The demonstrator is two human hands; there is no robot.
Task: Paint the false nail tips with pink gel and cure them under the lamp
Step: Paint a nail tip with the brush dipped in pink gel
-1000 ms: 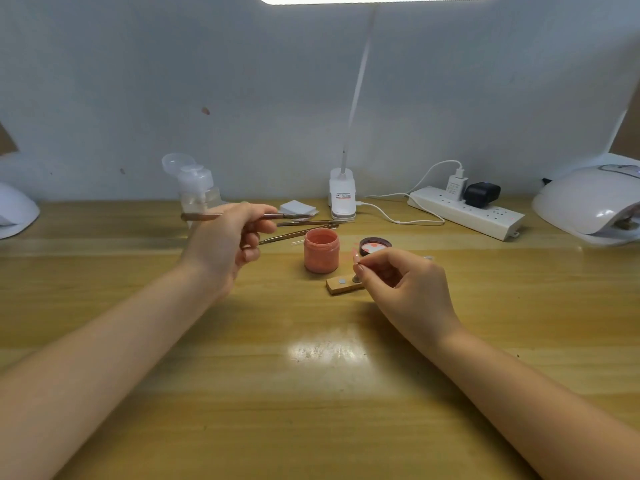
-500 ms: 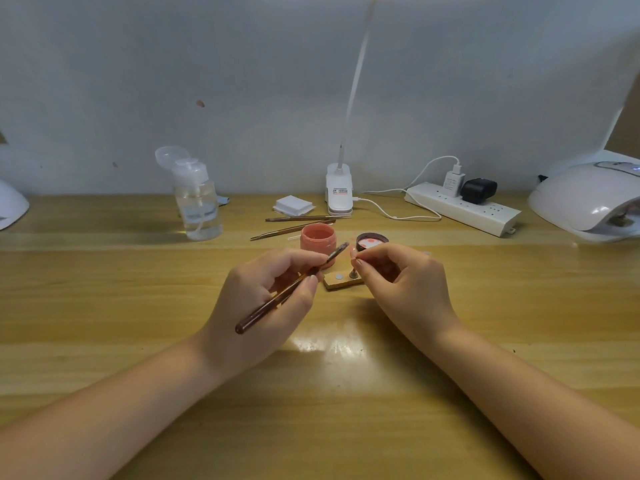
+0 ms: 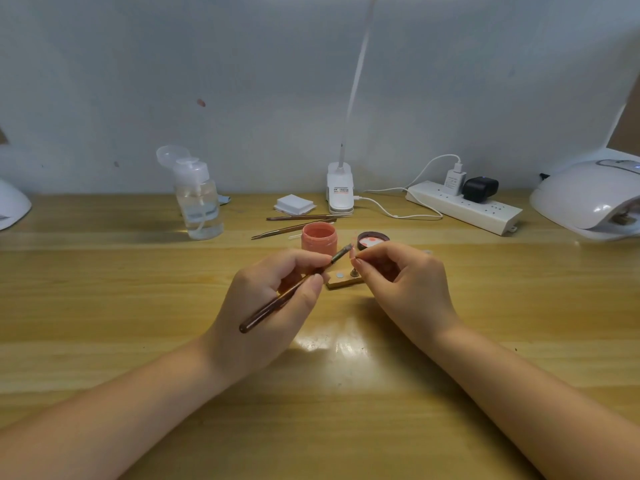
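Observation:
My left hand [image 3: 273, 299] grips a brown nail brush [image 3: 287, 292] like a pen, its bristle end pointing up and right toward a small pinkish false nail tip [image 3: 353, 251]. My right hand [image 3: 401, 282] pinches that tip between thumb and forefinger, just above a small wooden holder block [image 3: 341, 280] with a metal stand. An open pink gel jar [image 3: 319, 238] stands just behind the hands, its dark lid [image 3: 372, 240] lying upturned beside it. The white curing lamp [image 3: 592, 199] sits at the far right.
Two spare brushes [image 3: 294, 223] lie behind the jar. A clear pump bottle [image 3: 199, 199] stands back left, white pads [image 3: 294, 204] and a desk lamp base [image 3: 340, 188] at the back centre, a power strip [image 3: 464, 206] to the right. Another white device [image 3: 12, 204] is at the left edge.
My left hand brought a brush from the back left down to the centre and turned it, so its tip now meets the nail tip. My right hand has barely moved.

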